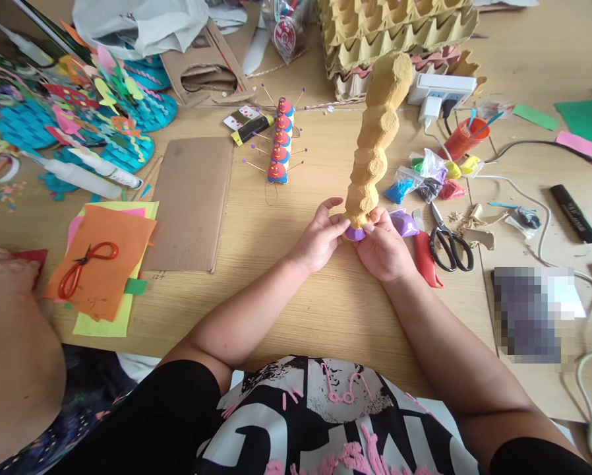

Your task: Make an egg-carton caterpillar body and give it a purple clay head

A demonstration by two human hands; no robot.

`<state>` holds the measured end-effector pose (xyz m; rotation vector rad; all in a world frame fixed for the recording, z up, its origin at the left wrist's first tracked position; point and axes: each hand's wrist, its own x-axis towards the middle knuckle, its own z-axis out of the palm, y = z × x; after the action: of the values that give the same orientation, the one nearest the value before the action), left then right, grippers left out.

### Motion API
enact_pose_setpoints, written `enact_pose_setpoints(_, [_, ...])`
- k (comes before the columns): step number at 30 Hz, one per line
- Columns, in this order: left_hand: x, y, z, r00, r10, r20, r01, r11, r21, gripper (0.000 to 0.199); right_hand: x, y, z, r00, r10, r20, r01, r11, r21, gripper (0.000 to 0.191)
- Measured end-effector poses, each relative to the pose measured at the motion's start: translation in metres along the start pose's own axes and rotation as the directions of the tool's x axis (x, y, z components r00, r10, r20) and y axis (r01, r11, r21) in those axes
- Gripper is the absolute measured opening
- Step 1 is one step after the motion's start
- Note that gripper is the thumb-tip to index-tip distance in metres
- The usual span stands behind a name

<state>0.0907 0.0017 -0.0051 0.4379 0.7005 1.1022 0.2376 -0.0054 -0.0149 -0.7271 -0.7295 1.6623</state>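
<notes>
Both hands hold a long strip of yellow egg carton (372,152) by its near end, and its bumpy length points away from me. Purple clay (356,233) covers part of the cup at that end. My left hand (320,237) pinches the strip's left edge between thumb and fingers. On the opposite edge my right hand (385,245) grips it, thumb by the purple. Just right of that hand lie a bag of purple clay (405,223), a red-handled cutter (426,258) and black scissors (449,245).
A red and blue egg-carton caterpillar (281,142) with pin-like legs stands ahead. Cardboard (190,204) and orange paper (111,277) with red scissors (86,260) lie left. Stacked egg trays (399,39), a power strip (442,86) and clay bags (429,175) sit right. Another person's arm (14,343) rests at left.
</notes>
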Motion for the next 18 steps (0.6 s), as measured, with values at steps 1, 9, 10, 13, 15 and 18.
enact_pose_setpoints(1, [-0.0002, 0.0000, 0.0000, 1.000, -0.004, -0.002, 0.004, 1.000, 0.002, 0.048, 0.0002, 0.0002, -0.0001, 1.000, -0.003, -0.001, 0.003, 1.000, 0.001, 0.043])
enact_pose_setpoints(9, [0.0015, -0.0001, -0.0023, 1.000, 0.004, 0.003, -0.004, 1.000, 0.003, 0.046, 0.0000, -0.0009, -0.0001, 1.000, 0.000, -0.001, 0.000, 1.000, 0.003, 0.039])
enact_pose_setpoints(10, [0.0018, 0.0001, -0.0024, 1.000, 0.008, 0.005, -0.008, 1.000, -0.005, 0.045, -0.0001, -0.0012, -0.0002, 1.000, 0.006, -0.003, -0.006, 1.000, 0.015, 0.039])
enact_pose_setpoints(13, [0.0019, 0.0007, -0.0021, 1.000, 0.014, 0.010, -0.014, 1.000, -0.023, 0.042, 0.0000, -0.0015, -0.0005, 1.000, 0.014, 0.002, -0.014, 0.999, 0.043, 0.038])
enact_pose_setpoints(15, [0.0016, 0.0010, -0.0019, 1.000, 0.006, 0.006, -0.006, 1.000, -0.024, 0.042, 0.0000, -0.0014, -0.0007, 1.000, 0.010, 0.009, -0.010, 0.999, 0.036, 0.040])
enact_pose_setpoints(18, [0.0008, 0.0012, -0.0021, 1.000, -0.009, 0.002, 0.009, 1.000, -0.021, 0.044, -0.0005, -0.0015, -0.0009, 1.000, 0.010, 0.017, -0.010, 1.000, 0.018, 0.042])
